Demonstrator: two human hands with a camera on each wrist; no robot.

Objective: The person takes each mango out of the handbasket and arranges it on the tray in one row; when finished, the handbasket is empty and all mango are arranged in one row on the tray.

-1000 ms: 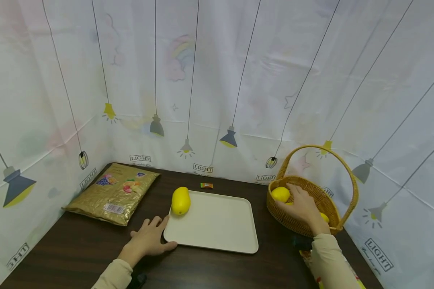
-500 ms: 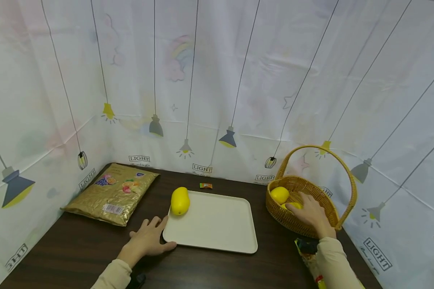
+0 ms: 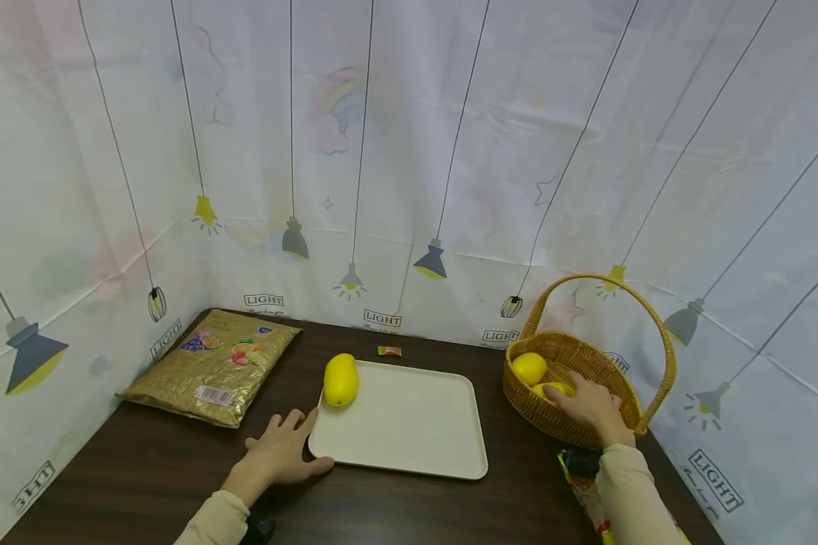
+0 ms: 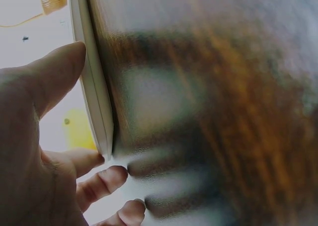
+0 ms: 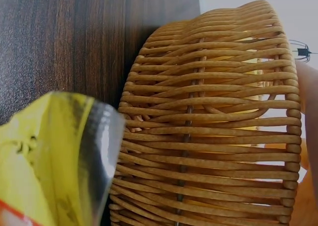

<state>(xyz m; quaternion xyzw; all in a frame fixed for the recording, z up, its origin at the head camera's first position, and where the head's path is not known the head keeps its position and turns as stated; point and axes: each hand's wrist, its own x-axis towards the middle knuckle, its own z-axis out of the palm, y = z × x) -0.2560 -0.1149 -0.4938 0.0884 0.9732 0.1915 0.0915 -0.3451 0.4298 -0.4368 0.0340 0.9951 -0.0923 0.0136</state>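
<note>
My left hand [image 3: 279, 452] rests at the near left corner of a white tray [image 3: 409, 424], fingers spread. In the left wrist view its thumb [image 4: 62, 67] touches the tray rim. An oblong yellow fruit [image 3: 341, 380] lies on the tray's far left corner. My right hand [image 3: 591, 406] reaches into a wicker basket [image 3: 538, 416] with a tall handle. Inside are yellow lemon-like fruits, one at the left [image 3: 529, 368] and another [image 3: 554, 389] beside the thumb. What lies under the palm is hidden; the basket wall blocks the fingertips in the right wrist view.
A gold fruit-printed bag [image 3: 218, 367] lies at the back left. A small orange-green wrapped candy [image 3: 389, 351] is behind the tray. A yellow packet [image 3: 582, 484] lies by the right forearm, before the basket. A printed curtain [image 3: 395, 151] closes off the table's back and sides.
My right hand has shifted right and toward me inside the basket, uncovering more of the middle yellow fruit and covering the one at the right. The left hand has stayed still.
</note>
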